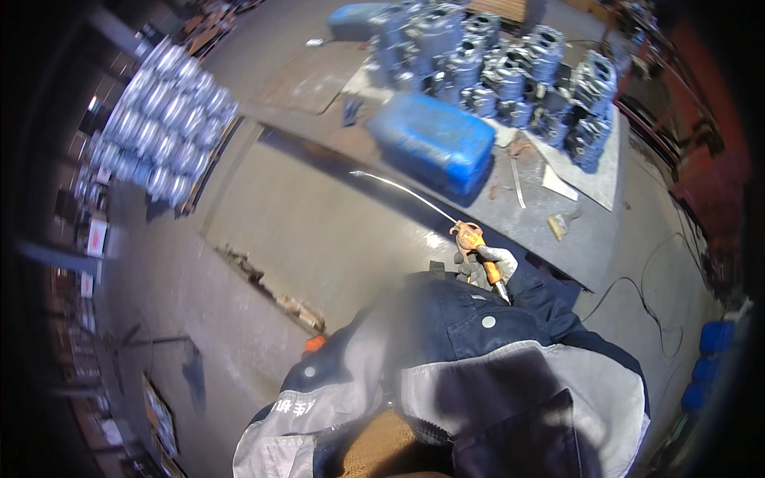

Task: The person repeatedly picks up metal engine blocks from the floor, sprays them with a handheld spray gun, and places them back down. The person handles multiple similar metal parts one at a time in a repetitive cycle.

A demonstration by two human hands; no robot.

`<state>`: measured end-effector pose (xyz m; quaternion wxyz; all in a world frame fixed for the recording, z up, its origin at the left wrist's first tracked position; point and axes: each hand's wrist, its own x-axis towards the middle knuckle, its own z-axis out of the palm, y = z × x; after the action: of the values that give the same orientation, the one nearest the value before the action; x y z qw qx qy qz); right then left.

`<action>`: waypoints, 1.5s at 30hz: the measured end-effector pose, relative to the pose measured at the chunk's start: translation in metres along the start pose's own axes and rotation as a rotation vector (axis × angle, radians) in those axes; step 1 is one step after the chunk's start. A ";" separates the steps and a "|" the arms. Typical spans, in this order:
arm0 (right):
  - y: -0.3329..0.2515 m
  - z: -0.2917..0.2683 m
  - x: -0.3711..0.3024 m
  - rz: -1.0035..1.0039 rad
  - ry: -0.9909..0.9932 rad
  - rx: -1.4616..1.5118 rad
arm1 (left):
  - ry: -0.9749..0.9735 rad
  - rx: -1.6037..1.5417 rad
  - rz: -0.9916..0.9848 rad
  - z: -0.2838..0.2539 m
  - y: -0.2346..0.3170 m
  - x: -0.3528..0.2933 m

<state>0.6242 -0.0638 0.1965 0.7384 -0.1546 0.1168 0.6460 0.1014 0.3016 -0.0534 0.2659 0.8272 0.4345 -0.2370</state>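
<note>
In a grey-and-white work glove, my right hand [499, 259] is closed round the handle of an orange air blow gun [468, 236]. The gun's long thin metal nozzle [406, 190] reaches out to the far left and ends in a small tip over the floor. A dark blue sleeve leads to this hand, close in front of my jacket. My left hand does not show. A small orange patch [315, 343] peeks out by the left side of my jacket; I cannot make out what it is.
Ahead, a low grey table [550, 227] carries a blue plastic jerrycan [434, 135] and several grey metal castings [510, 72]. Round metal parts [167, 119] are stacked at the far left. A hose or cable [642, 295] lies on the floor to the right, near blue containers [708, 362].
</note>
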 end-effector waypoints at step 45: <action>-0.088 -0.077 -0.101 -0.868 1.089 -0.270 | 0.156 0.638 1.239 -0.319 1.138 0.307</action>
<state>0.6998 -0.1965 0.1697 0.7403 -0.5783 0.3162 0.1329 1.2708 0.1417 0.2597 0.0645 0.9748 -0.1901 -0.0975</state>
